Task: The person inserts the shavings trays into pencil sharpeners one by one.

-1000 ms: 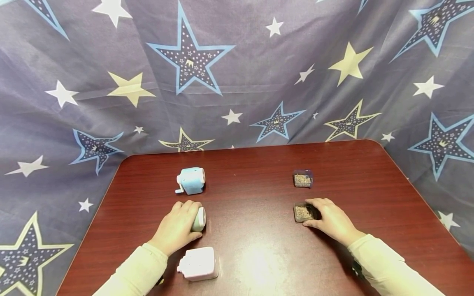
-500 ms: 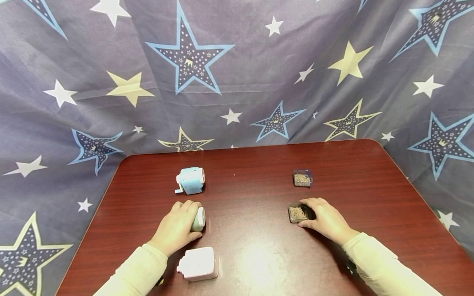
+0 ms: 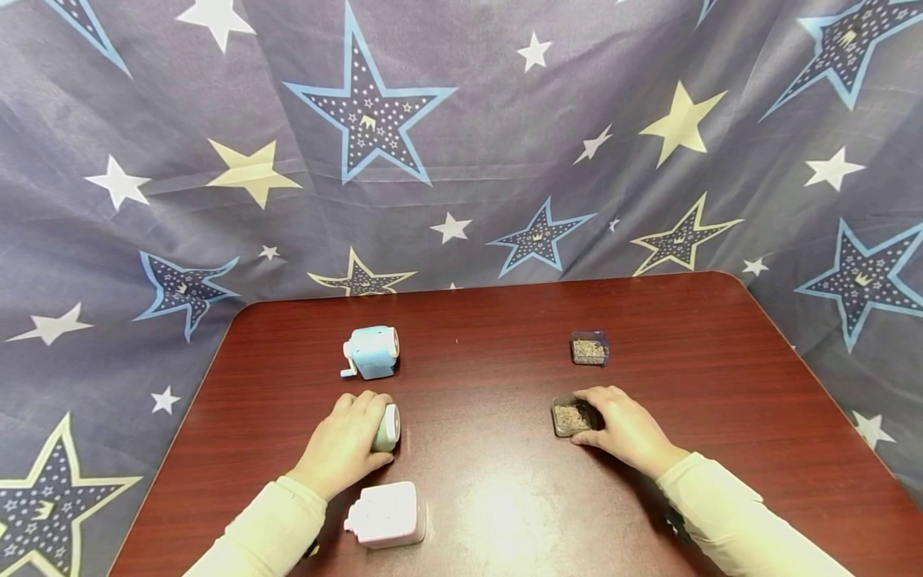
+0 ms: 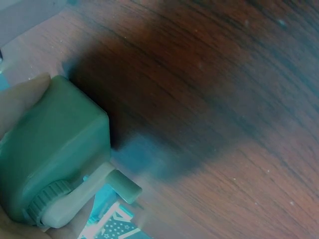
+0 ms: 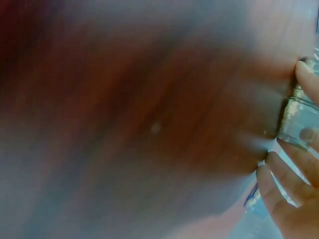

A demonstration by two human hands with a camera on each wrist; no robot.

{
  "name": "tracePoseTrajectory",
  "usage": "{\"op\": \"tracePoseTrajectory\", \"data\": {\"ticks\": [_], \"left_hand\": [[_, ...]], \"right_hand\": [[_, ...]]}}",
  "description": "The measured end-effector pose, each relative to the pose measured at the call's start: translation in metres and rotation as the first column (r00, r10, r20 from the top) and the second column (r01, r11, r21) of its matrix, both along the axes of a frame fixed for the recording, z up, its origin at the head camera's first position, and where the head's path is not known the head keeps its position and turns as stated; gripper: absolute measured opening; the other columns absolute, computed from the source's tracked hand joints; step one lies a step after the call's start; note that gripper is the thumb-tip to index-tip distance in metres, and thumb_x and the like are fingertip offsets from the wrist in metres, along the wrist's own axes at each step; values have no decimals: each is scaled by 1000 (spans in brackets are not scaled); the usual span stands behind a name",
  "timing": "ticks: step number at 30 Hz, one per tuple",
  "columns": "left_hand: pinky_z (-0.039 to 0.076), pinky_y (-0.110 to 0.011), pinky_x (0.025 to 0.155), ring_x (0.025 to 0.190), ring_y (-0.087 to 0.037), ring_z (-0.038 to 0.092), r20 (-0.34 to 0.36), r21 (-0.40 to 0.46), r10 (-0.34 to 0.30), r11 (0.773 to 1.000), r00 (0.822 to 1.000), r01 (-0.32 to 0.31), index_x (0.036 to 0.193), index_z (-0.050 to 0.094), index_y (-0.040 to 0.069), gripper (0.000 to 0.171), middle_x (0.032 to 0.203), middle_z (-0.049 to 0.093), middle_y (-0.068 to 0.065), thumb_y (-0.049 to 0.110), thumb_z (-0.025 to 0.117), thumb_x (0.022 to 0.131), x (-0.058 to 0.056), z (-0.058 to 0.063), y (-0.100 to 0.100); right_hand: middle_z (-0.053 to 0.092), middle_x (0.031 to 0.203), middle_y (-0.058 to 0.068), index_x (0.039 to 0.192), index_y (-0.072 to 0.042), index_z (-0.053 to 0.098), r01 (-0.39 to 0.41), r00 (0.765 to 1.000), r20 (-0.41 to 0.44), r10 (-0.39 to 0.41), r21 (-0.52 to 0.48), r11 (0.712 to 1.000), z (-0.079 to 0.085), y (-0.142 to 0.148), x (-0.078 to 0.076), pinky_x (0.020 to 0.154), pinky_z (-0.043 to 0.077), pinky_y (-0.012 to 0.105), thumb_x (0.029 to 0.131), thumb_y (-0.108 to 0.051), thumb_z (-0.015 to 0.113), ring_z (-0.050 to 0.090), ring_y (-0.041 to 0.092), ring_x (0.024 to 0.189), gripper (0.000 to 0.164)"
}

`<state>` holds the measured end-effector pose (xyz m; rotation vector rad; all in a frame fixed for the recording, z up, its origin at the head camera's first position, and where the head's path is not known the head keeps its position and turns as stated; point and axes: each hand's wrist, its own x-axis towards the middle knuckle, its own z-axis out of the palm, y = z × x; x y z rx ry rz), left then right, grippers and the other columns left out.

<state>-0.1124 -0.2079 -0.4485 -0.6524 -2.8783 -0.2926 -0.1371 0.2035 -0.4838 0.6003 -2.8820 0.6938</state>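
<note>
My left hand (image 3: 344, 442) grips a green crank pencil sharpener (image 4: 60, 129), whose white front ring faces right in the head view. Its crank handle (image 4: 79, 199) shows in the left wrist view. My right hand (image 3: 626, 426) holds a small clear shavings drawer (image 3: 570, 418) between thumb and fingers, close over the table on the right side. Pale wood shavings lie in it, and the fingers hide its right end. In the right wrist view only the edge of this drawer (image 5: 299, 119) shows.
A light blue crank sharpener (image 3: 373, 353) stands beyond the left hand, a pink one (image 3: 388, 515) nearer the body. Behind the right hand sits a purplish clear drawer (image 3: 590, 349) with shavings. A star-patterned cloth (image 3: 461, 144) hangs along the back of the brown table (image 3: 476, 385).
My right hand has moved left with the shavings drawer, a short way toward the table's middle. The left hand and the sharpeners have stayed in place.
</note>
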Motion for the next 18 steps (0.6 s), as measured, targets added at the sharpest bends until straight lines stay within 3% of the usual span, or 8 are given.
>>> {"op": "tracePoseTrajectory", "data": {"ticks": [18], "left_hand": [[53, -47, 74, 93, -32, 53, -4, 8, -1, 1000, 1000, 1, 118, 60, 1, 72, 107, 62, -11, 24, 93, 58, -1, -1, -1]], "right_hand": [[71, 113, 15, 117, 1, 70, -28, 999, -19, 28, 3, 1000, -2, -18, -1, 93, 51, 51, 68, -31, 86, 64, 34, 108, 61]]}}
